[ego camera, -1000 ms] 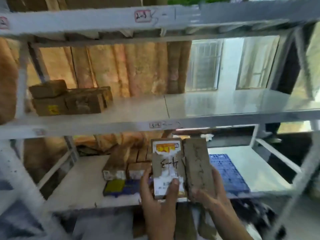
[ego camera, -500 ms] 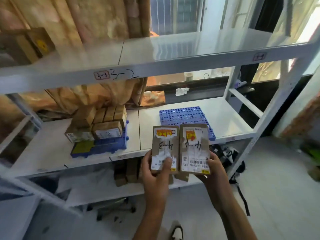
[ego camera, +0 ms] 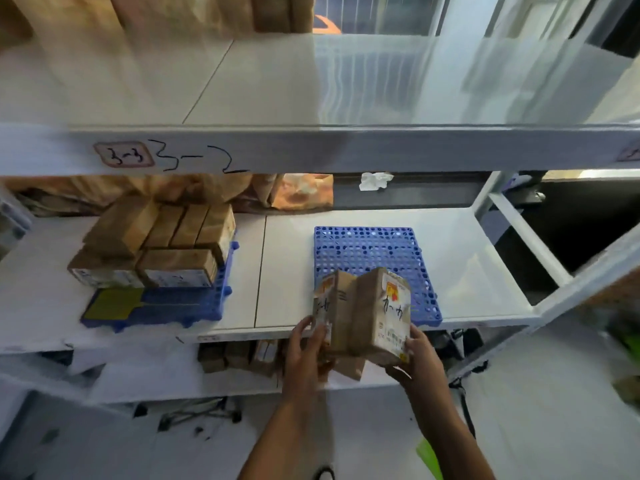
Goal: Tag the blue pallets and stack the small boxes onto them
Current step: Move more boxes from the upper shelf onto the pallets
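Observation:
I hold two small brown cardboard boxes upright side by side, just in front of the shelf's front edge. My left hand (ego camera: 306,344) grips the left box (ego camera: 332,306), which is turned edge-on. My right hand (ego camera: 417,356) grips the right box (ego camera: 384,306), whose white label with handwriting faces me. Right behind them an empty blue perforated pallet (ego camera: 367,251) lies on the white shelf (ego camera: 467,271). Further left, a second blue pallet (ego camera: 180,303) carries a yellow-green tag (ego camera: 112,303) and several stacked brown boxes (ego camera: 162,244).
The shelf above (ego camera: 311,147) carries handwritten markings "3-3" and "3-2" on its front beam. More small boxes (ego camera: 239,355) sit on the lower shelf under my hands. A white upright post (ego camera: 571,282) stands at the right. Brown bags fill the back left.
My view has dropped and moved closer to the shelf. Both boxes have moved toward the empty pallet, and the left box has turned from face-on to edge-on.

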Demonstrator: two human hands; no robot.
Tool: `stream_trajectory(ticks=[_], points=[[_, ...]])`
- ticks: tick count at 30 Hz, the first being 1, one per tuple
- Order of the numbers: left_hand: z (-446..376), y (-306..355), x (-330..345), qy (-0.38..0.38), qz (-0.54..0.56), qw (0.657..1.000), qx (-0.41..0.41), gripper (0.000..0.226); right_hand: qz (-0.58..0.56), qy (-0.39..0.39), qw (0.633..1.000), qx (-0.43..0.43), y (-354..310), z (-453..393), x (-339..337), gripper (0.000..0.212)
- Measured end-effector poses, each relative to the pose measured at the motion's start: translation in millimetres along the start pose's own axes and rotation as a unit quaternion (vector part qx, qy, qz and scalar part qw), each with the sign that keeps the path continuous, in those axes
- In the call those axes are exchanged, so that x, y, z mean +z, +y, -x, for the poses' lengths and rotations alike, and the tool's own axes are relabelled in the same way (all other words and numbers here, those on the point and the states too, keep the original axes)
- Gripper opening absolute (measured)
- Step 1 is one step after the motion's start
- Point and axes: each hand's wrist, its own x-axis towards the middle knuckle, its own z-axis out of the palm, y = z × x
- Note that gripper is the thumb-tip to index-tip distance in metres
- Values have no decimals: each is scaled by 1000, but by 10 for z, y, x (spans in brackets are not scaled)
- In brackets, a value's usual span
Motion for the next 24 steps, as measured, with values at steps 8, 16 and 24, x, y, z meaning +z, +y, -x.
stream_trajectory(ticks=[8,16,24], points=[[-515,77,359,-31,77,996,-42,38,87,-40,994,-49,-207,-656,268,35],[-1013,396,477,77,-124,989,25,42,109,-92,989,-48,-527,-1321,591,26],[-1422,505,581,47,-242,967,67,34,133,-99,984,-67,-484,-1721,763,37]])
